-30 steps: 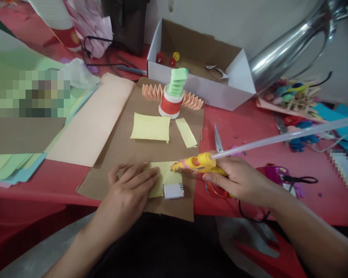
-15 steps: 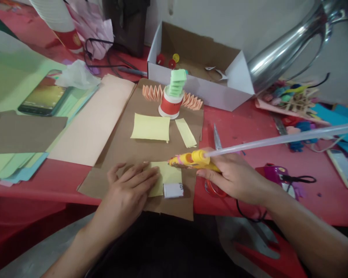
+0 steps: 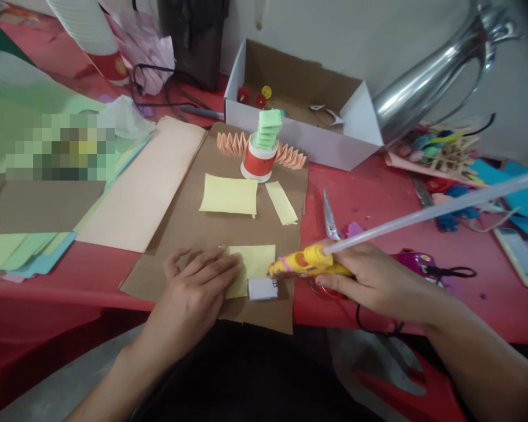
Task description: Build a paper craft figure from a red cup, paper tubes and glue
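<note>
My left hand (image 3: 198,281) lies flat with fingers stretched over the left part of a yellow paper piece (image 3: 259,258). A small folded white paper (image 3: 263,289) with dark print sits at that piece's lower right edge. My right hand (image 3: 361,275) is wrapped round a yellow glue gun (image 3: 308,262) with a long clear glue stick (image 3: 422,211) in its back. The gun's nozzle is by the right edge of the yellow paper; whether it touches cannot be made out. Beyond are a larger yellow rectangle (image 3: 229,195), a narrow yellow strip (image 3: 281,203) and a red-and-white cup (image 3: 258,163) bearing folded green and orange paper.
Brown cardboard (image 3: 176,228) lies under the work on a red table (image 3: 343,181). Scissors (image 3: 328,214) lie behind the right hand. A white box (image 3: 299,135) and a silver jug (image 3: 435,67) stand at the back. Paper sheets (image 3: 141,187) spread leftward; craft bits (image 3: 435,146) lie right.
My right hand has moved the glue gun right and toward me, its nozzle going from the yellow paper's far edge to its right edge. My left hand has stayed in place.
</note>
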{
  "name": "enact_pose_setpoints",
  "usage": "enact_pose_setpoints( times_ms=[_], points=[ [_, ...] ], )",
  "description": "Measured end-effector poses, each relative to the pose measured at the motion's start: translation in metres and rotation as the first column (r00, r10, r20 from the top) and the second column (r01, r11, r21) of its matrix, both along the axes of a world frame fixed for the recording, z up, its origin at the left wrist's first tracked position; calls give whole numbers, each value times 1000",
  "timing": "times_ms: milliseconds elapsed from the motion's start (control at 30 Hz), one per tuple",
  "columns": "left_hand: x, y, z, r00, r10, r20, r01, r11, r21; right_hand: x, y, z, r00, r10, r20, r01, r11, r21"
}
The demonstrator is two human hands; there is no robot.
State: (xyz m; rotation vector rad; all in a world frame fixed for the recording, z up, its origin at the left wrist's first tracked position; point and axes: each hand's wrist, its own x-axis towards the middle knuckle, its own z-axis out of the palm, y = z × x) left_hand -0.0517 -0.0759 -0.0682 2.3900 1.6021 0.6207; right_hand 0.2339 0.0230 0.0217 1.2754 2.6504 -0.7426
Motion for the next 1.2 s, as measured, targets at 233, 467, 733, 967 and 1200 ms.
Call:
enact_pose_setpoints(
  times_ms=[233,467,733,967,1200],
  points=[
    [0,1,-2,1000,5,28,-6,1000,7,2,-3,1,997,-58,-49,55,997,-49],
    [-3,-2,3,999,-18,26,17,999,47,34,31,-10,756,-540,-371,494,842,-219],
    [0,-4,17,998,-47,36,45,999,30,82,75,-37,706,-691,-156,709,689,150],
    [1,2,14,997,-46,63,45,999,30,16,-10,-32,944,-86,-319,242,838,490],
    [0,4,15,996,-42,75,44,999,-26,-30,-52,-51,943,135,-305,-33,948,318]
  ],
)
